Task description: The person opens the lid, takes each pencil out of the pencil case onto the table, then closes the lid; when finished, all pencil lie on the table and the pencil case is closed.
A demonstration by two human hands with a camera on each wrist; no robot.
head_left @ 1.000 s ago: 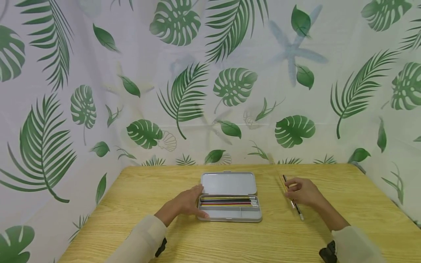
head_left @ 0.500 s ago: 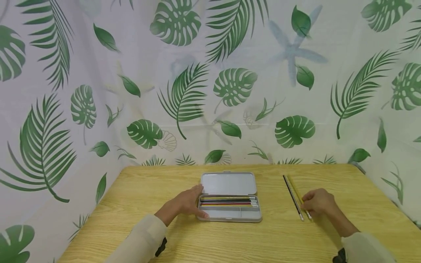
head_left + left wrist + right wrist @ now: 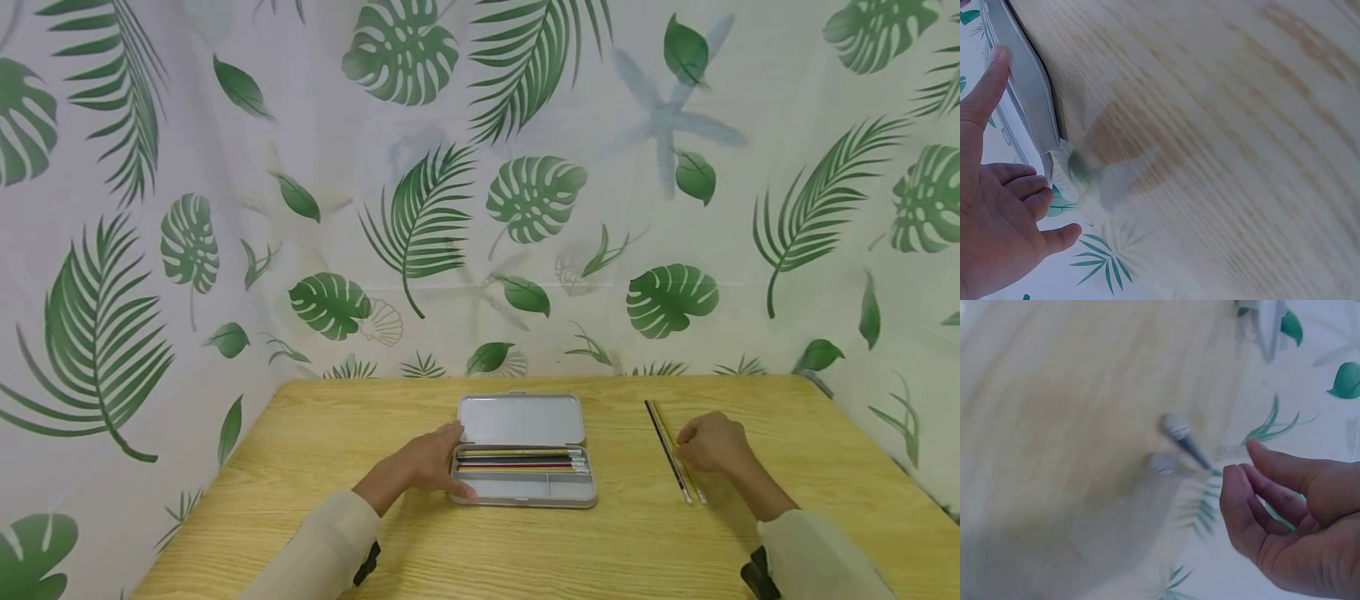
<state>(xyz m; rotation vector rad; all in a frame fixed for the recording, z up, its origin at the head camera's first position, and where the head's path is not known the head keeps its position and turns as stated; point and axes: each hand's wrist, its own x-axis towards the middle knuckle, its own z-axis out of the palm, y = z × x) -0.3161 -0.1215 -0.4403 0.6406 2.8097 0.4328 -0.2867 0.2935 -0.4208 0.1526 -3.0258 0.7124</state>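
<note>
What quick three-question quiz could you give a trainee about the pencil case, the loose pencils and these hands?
1. Which hand touches the pencil case? A: right. B: left.
2. Fill in: beside the loose black pencil lies a loose ____ one.
3. True or false: the lid is closed.

Key: 1. B, the left hand. 2. Yellow: the yellow pencil. 3. False; the lid is open.

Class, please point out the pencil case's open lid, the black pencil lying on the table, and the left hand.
Lid (image 3: pixel 521 419): head view, inner surface.
Black pencil (image 3: pixel 666 448): head view, mid-shaft.
Left hand (image 3: pixel 429 460): head view, back of hand.
</note>
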